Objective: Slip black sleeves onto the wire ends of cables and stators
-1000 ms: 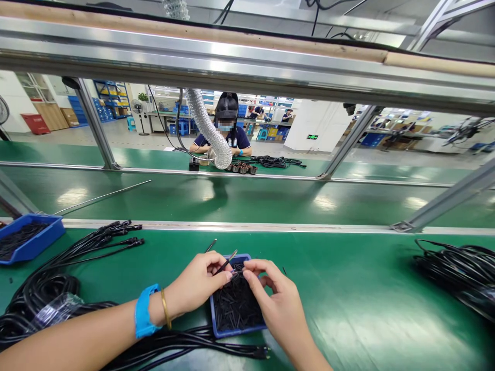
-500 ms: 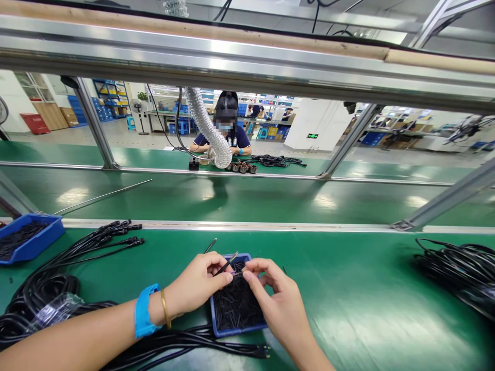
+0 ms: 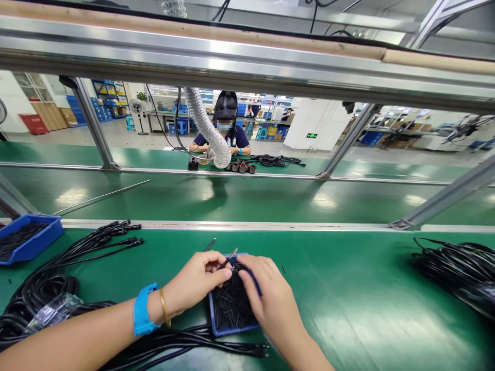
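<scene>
My left hand (image 3: 195,284) is closed in a pinch on a thin black wire end (image 3: 228,258) that sticks up over a small blue tray (image 3: 216,330) full of short black tube pieces. My right hand (image 3: 266,299) lies over the tray's right half, fingers curled down among the pieces; what they hold, if anything, is hidden. A blue wristband and a gold bangle sit on my left wrist. Black cables (image 3: 185,342) run under my left forearm along the tray's near side.
A coil of black cables (image 3: 42,293) lies at left, with loose cable ends (image 3: 112,237) fanned out. A second blue tray (image 3: 27,239) sits far left. Another cable pile (image 3: 460,270) lies at right. Across the green belts a person sits by a silver duct hose (image 3: 207,131).
My right hand has turned over and dropped onto the tray, its fingers now dipping into the black pieces. My left hand keeps its pinch on the wire end.
</scene>
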Available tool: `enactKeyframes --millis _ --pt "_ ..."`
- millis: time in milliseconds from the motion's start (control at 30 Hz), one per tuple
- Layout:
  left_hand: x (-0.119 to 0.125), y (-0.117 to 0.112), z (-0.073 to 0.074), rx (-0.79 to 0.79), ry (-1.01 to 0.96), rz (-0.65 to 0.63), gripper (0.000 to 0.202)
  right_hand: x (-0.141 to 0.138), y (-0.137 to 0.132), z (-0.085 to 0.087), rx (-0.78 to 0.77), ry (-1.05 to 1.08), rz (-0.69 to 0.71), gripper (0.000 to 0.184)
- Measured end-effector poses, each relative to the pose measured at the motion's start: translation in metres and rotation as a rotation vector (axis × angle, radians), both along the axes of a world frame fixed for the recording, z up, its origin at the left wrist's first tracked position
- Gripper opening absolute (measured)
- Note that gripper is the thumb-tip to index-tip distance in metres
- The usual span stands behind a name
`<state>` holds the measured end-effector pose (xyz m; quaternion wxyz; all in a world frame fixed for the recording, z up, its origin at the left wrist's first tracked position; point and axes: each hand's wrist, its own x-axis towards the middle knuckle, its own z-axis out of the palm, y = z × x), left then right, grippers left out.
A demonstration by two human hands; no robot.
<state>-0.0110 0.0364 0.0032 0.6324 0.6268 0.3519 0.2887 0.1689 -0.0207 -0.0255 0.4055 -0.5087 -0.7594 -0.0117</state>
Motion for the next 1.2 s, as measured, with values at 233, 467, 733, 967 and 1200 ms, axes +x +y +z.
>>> enactKeyframes --millis 233,467,733,967,1200 --pt "0.000 0.001 -0.002 0.003 0.037 0.004 0.017 -0.013 0.000 -0.015 -0.112 -0.190 -0.048 0.018" --pt "-0.001 0.001 -0.002 0.002 0.045 -0.006 0.018 0.006 0.001 -0.001 -0.116 0.228 0.028 0.015" --pt "-0.003 0.002 -0.001 0.059 0.080 -0.014 0.013 0.006 -0.002 0.011 -0.064 0.328 0.051 0.012" --pt "-0.003 0.002 -0.001 0.037 0.076 -0.026 0.015 0.002 -0.001 0.008 -0.166 0.404 0.069 0.012" --pt "-0.004 0.002 -0.004 0.041 -0.004 -0.020 0.012 0.001 -0.004 0.012 -0.152 0.306 0.166 0.016"
